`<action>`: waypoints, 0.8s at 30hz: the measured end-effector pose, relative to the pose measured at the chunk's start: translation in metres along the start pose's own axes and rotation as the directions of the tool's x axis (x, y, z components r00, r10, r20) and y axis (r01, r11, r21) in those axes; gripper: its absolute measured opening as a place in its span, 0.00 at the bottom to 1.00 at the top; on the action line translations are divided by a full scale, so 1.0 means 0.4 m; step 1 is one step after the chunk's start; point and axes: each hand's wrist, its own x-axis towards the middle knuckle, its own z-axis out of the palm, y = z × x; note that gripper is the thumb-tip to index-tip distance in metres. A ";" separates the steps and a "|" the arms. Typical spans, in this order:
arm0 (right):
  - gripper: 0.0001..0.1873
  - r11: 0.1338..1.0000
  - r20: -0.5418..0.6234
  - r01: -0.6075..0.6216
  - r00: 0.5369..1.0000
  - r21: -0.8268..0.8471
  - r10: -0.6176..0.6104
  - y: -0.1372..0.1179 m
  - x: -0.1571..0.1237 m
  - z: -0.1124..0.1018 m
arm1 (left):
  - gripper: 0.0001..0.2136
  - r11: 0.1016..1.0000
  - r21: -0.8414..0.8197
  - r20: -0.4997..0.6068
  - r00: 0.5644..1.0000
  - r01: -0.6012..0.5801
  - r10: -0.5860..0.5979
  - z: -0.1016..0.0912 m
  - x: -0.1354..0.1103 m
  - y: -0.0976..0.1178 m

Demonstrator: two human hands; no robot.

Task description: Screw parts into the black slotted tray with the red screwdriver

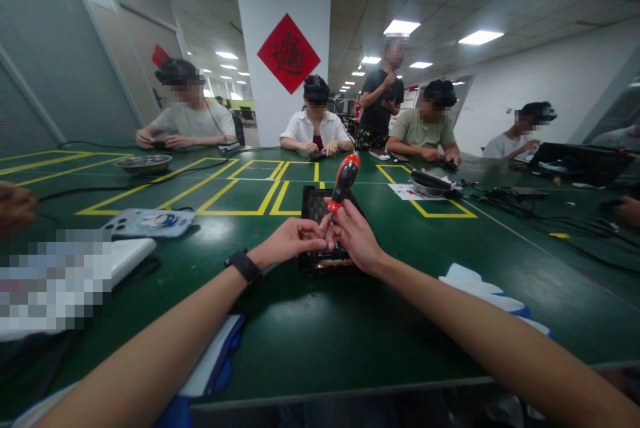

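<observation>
My right hand (356, 236) grips a screwdriver with a red and black handle (344, 180), held nearly upright, handle up and tilted to the right. My left hand (295, 239), with a black watch on its wrist, pinches at the screwdriver's lower shaft, its fingertips touching my right hand's. Both hands hover over a black rectangular device (320, 228) lying on the green table (320, 335). The screwdriver's tip is hidden behind my fingers.
A phone in a patterned case (147, 223) lies to the left and a white and blue cloth (493, 295) to the right. A metal bowl (143, 163) and a dish of parts (431, 185) sit farther back. Cables cross the table. Several people sit along the far side.
</observation>
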 end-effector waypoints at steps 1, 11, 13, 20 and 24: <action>0.17 1.000 -0.005 0.007 1.000 -0.009 -0.007 0.001 0.000 0.000 | 0.12 1.000 -0.006 -0.027 1.000 -0.003 0.003 0.002 0.002 -0.002; 0.19 1.000 -0.005 0.002 1.000 -0.003 -0.002 0.010 0.004 -0.004 | 0.13 1.000 -0.007 0.029 1.000 0.009 -0.008 -0.007 0.001 -0.004; 0.20 1.000 -0.004 -0.007 1.000 0.003 0.007 0.008 0.002 -0.004 | 0.13 1.000 0.009 0.050 0.999 0.007 -0.007 -0.009 -0.001 0.000; 0.17 0.999 -0.056 0.022 0.998 -0.044 -0.024 0.009 0.005 -0.004 | 0.12 0.997 0.077 -0.010 1.000 0.000 0.001 0.004 0.002 0.007; 0.16 0.999 -0.049 0.022 0.998 -0.045 -0.024 0.009 0.005 -0.002 | 0.11 0.998 0.053 0.016 1.000 0.017 -0.017 0.005 0.003 0.007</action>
